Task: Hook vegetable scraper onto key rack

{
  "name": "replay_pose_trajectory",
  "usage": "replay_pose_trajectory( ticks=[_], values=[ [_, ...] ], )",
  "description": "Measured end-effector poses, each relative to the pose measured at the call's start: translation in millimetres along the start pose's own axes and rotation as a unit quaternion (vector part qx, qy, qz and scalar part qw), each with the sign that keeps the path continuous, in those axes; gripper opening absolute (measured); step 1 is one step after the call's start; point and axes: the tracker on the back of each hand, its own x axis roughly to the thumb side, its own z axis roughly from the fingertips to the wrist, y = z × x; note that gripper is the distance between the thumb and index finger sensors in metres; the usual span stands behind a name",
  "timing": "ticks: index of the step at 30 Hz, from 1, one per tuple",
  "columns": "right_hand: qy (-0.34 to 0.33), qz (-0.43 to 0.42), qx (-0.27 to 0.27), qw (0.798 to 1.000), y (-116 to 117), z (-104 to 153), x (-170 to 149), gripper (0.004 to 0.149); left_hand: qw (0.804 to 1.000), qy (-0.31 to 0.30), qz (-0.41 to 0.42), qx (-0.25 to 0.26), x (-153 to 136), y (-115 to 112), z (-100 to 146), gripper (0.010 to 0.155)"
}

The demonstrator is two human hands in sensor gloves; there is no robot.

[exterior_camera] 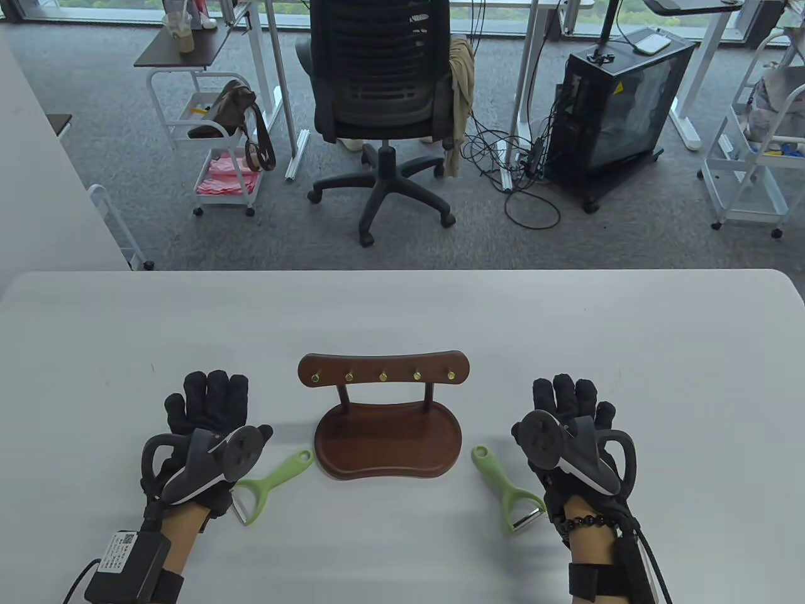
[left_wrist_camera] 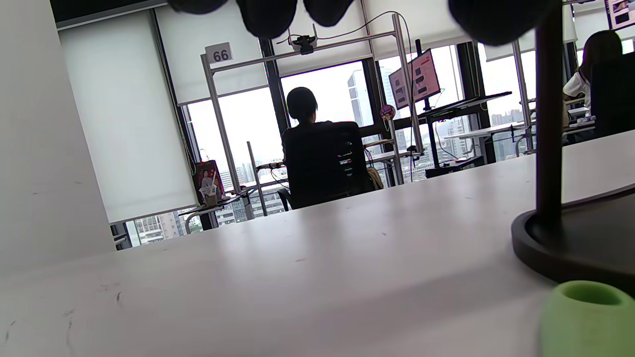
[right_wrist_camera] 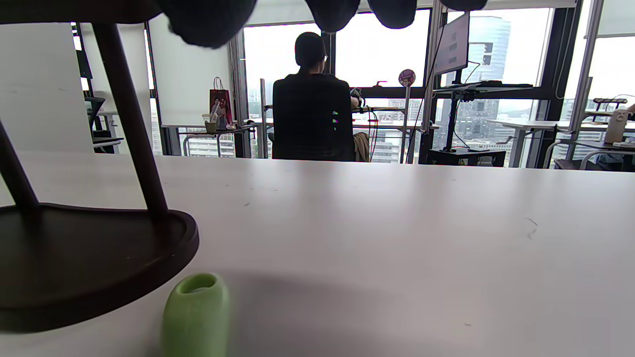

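A brown wooden key rack (exterior_camera: pixel 385 375) with several brass hooks stands on an oval wooden tray base (exterior_camera: pixel 388 440) mid-table. A green vegetable scraper (exterior_camera: pixel 272 483) lies left of the base, handle tip toward it. A second green scraper (exterior_camera: pixel 505 488) lies right of the base. My left hand (exterior_camera: pixel 204 409) rests flat on the table, fingers spread, just left of the left scraper and holds nothing. My right hand (exterior_camera: pixel 569 409) rests flat right of the other scraper and holds nothing. The left scraper's handle end (left_wrist_camera: pixel 588 317) and the right one's (right_wrist_camera: pixel 197 312) show in the wrist views beside the base (left_wrist_camera: pixel 575 248) (right_wrist_camera: pixel 89 267).
The white table (exterior_camera: pixel 402 308) has bare surface beyond the rack and to both sides. Past its far edge stand an office chair (exterior_camera: pixel 383 107), a rolling cart (exterior_camera: pixel 220 145) and a black computer case (exterior_camera: pixel 613 107) on the floor.
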Motion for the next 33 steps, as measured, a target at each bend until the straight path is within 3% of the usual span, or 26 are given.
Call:
replay_pose_trajectory(
  ticks=[33],
  values=[
    [-0.016, -0.009, 0.024, 1.0, 13.6, -4.2, 16.5, 0.076, 1.0, -0.004, 0.006, -0.001, 5.3, -1.1, -0.2, 0.083]
  ],
)
